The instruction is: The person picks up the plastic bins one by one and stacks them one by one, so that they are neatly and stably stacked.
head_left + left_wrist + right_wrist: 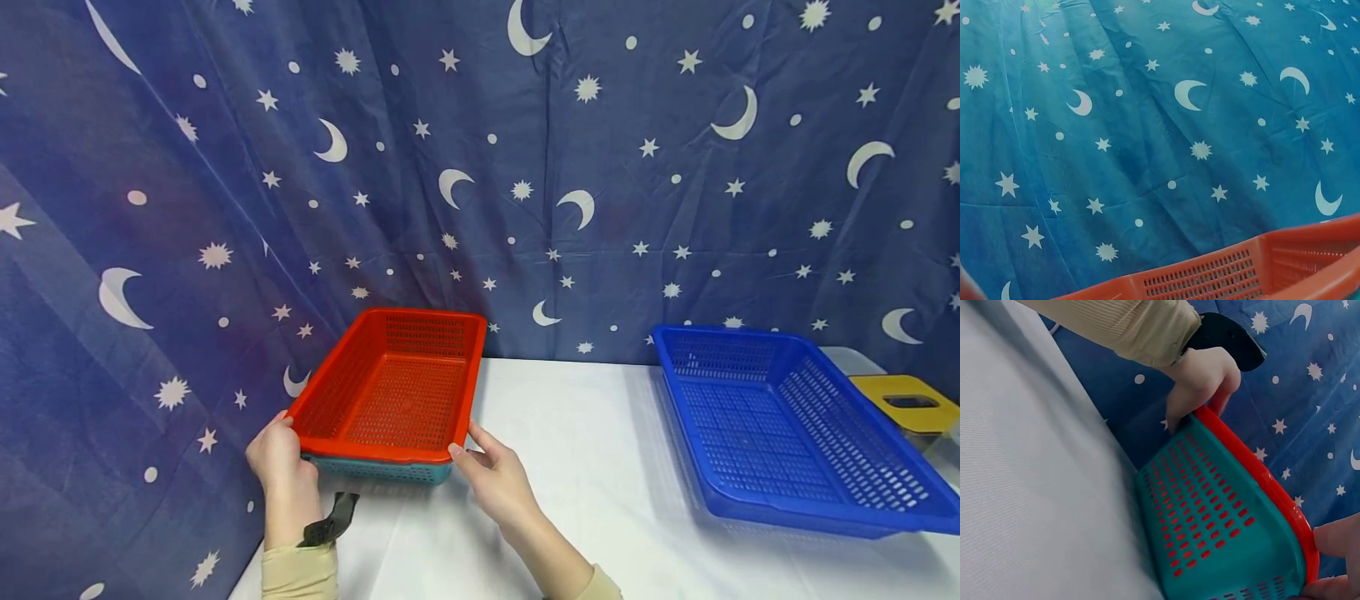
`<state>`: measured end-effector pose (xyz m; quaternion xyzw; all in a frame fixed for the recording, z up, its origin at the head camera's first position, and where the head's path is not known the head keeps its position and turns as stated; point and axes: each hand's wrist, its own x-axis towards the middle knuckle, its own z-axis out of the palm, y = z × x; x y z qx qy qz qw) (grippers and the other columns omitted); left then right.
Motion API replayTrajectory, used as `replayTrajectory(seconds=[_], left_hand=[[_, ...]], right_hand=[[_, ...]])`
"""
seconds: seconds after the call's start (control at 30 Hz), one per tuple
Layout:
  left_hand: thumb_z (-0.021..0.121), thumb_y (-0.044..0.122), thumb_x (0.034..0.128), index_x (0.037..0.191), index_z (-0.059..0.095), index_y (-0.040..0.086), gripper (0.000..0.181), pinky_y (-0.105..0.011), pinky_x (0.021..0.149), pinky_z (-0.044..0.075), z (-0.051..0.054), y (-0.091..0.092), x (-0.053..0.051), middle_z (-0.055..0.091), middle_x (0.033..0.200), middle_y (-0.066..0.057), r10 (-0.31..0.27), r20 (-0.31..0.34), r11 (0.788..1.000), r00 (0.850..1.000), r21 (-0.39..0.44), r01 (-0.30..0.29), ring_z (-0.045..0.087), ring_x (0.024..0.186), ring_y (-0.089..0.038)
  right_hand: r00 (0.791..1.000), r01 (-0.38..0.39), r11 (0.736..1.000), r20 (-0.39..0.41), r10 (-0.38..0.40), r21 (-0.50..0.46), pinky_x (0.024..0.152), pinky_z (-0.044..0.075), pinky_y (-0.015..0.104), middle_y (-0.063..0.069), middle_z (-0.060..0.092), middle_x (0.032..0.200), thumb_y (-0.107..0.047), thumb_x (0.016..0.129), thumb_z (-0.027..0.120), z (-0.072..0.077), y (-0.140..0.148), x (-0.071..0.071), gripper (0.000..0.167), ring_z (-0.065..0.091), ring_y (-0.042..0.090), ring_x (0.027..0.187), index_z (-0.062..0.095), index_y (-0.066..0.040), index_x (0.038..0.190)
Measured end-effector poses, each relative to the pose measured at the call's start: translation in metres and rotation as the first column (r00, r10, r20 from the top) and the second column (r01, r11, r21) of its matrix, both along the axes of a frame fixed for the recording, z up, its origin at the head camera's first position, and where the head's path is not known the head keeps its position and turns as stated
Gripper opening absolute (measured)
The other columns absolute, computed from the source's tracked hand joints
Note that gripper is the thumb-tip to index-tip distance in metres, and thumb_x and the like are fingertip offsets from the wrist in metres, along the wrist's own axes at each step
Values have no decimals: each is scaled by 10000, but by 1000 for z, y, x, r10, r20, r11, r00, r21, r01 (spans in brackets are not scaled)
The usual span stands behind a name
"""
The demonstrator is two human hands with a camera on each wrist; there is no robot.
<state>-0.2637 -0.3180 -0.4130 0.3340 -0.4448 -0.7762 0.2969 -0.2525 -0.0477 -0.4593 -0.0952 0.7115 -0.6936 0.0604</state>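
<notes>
A red plastic basket with slotted walls sits nested inside a teal basket, whose lower wall shows beneath the red rim in the head view. My left hand grips the rim at the near left corner. At the near right corner, my right hand pinches the rim with the thumb on top and fingers below. In the right wrist view, both hands hold opposite ends of the near side, and the teal wall faces the camera. Only the red basket's edge shows in the left wrist view.
On the right of the white table stands a larger blue basket. Behind it are a yellow lid and clear containers, partly hidden. A dark blue curtain with moons and stars hangs behind and to the left.
</notes>
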Motion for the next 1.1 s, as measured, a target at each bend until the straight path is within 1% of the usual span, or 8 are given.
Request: replayTrajectory(seconds=[0.17,0.4,0.43,0.53,0.67,0.77,0.9,1.1], left_hand=[[594,287,988,1189,591,77,291,-354,1014,412,3,2,-1,550,1184,-40,-29,-13,999,999,44,29,543,1028,-189],[598,341,975,1001,618,66,277,-388,939,441,9,11,1,544,1126,-82,-33,13,997,999,-68,34,541,976,-223],[599,346,974,1015,616,27,322,-397,933,441,10,12,1,547,1132,-107,-34,16,995,999,-96,35,541,976,-239],[593,394,971,1321,583,6,523,-412,1049,413,12,15,2,492,1373,-163,-43,48,979,998,-198,52,510,1167,-281],[587,451,965,1599,294,35,812,-460,1190,264,15,19,5,243,1630,-134,-53,95,948,994,-309,80,316,1422,-313],[596,463,965,1604,290,55,818,-477,1209,205,20,23,7,213,1647,-123,-57,90,939,994,-334,84,265,1458,-329],[628,452,960,1588,343,70,788,-479,1207,207,29,31,9,263,1634,-101,-67,54,929,996,-361,82,298,1439,-317],[632,420,975,1577,375,87,734,-485,1189,253,39,52,11,331,1613,-76,-170,-13,910,985,-386,152,365,1412,-297]], right_hand=[[1000,6,1000,6,-6,-12,949,525,532,101,458,1568,-369,961,721,-1,-1,1,715,534,362,1334,446,-75,1552],[1000,17,1000,8,-17,-3,963,519,523,72,470,1562,-347,957,721,-2,2,-1,666,500,376,1366,487,-114,1535],[1000,19,1000,4,-19,4,966,517,525,72,476,1557,-336,958,718,-1,2,-1,653,506,368,1363,494,-117,1531],[1000,31,999,-5,-31,24,973,508,538,69,492,1545,-315,957,714,3,5,0,628,527,343,1346,511,-128,1521],[999,45,998,-10,-45,33,985,484,580,80,492,1539,-302,956,712,10,10,1,599,543,319,1329,534,-151,1507],[998,58,998,-20,-57,26,1006,460,602,110,513,1516,-287,957,709,17,16,0,572,555,317,1318,553,-165,1493],[996,80,997,-38,-80,-15,1057,420,600,128,577,1449,-261,966,699,28,28,-7,533,574,311,1302,575,-160,1475],[989,117,988,-78,-125,-99,1116,359,580,126,579,1441,-177,975,674,46,61,-11,498,589,295,1278,583,-128,1462]])
